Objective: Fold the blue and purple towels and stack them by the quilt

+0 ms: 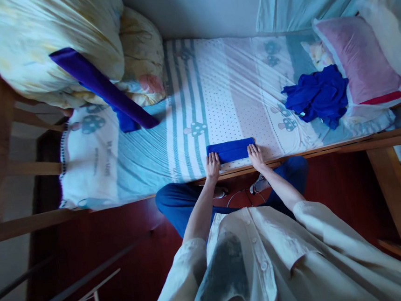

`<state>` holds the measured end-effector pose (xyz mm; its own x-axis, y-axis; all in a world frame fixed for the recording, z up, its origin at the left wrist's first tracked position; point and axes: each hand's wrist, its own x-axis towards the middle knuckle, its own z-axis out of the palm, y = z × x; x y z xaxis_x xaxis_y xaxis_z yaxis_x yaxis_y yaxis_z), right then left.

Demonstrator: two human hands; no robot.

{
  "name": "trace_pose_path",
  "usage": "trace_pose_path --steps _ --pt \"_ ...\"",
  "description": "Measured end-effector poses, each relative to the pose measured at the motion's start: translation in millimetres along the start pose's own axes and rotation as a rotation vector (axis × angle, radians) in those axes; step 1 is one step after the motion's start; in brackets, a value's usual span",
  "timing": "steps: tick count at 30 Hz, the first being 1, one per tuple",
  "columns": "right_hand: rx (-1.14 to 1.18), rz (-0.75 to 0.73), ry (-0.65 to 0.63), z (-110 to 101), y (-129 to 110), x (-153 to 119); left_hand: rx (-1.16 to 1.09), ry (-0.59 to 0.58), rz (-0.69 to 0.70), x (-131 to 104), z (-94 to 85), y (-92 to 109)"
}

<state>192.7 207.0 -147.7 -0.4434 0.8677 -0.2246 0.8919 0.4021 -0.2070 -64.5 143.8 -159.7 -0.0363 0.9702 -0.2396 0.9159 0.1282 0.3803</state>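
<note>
Folded blue cloth (231,149) on bed (217,97), 12 o'clock. Left hand (213,166) at cloth's 8 o'clock, right hand (256,157) at 4; fingers over ends, slightly bent, grip cannot be told.

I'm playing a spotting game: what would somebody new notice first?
Probably the blue folded cloth on the near edge of the bed, with the left hand and right hand at its ends. Then the crumpled blue heap beside the pink pillow at right, and the long purple strip at left.

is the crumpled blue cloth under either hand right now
No, the crumpled blue cloth lies beside the pink pillow, while the left hand and right hand touch a folded blue cloth.
</note>
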Motion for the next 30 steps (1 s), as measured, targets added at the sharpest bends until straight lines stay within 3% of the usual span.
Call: trace_pose_path --steps 6,15,19,26,30 --pt "0.006 0.001 0.007 -5.6 1.2 4.2 0.013 -0.023 -0.003 -2.8 -3.4 1.1" --pt "-0.025 -0.042 0.001 3.3 -3.3 -64.8 0.031 -0.041 0.017 -62.5 10.7 6.4" --pt "-0.009 -0.029 0.007 5.5 -6.1 -81.0 0.040 -0.044 0.021 -75.6 12.5 8.3" --pt "0.222 0.058 -0.033 -14.1 11.1 -64.0 -0.097 -0.108 -0.050 -66.0 -11.0 -3.3" --pt "0.454 0.140 0.008 -24.5 28.0 -47.8 -0.292 -0.059 -0.126 -53.8 -26.4 -11.8"
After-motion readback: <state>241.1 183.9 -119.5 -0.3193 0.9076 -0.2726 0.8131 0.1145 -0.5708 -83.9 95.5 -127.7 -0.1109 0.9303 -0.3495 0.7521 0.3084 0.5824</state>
